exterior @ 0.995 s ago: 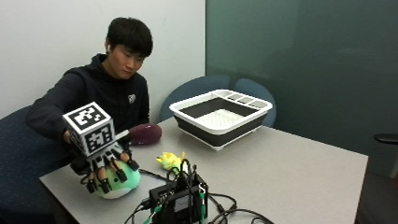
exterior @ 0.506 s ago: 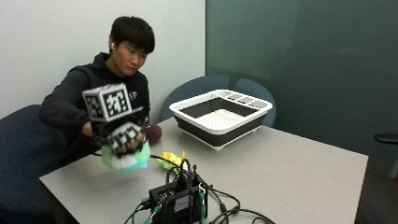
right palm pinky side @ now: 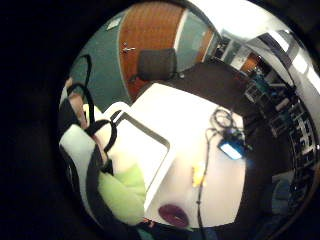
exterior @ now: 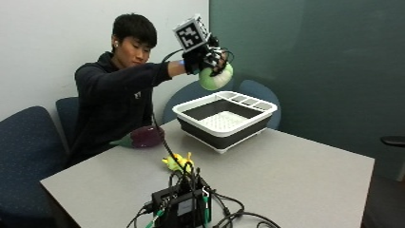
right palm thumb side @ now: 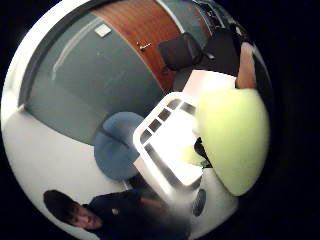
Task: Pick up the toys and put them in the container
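My gloved right hand is raised high above the near left side of the white and black container, gripping a pale green round toy. The same green toy fills much of the thumb side palm view and shows beside the straps as the green toy in the little finger side view, with the container's white rim below it. A purple toy lies on the table near the person's bare hand. A small yellow toy lies nearer the table's middle.
A black box with tangled cables sits at the table's front edge. Blue chairs stand behind and left of the table. The container's bottom holds no toys that I can see.
My right hand has lifted the green toy from the table's left side, up and across to a spot above the container. The purple and yellow toys have stayed put.
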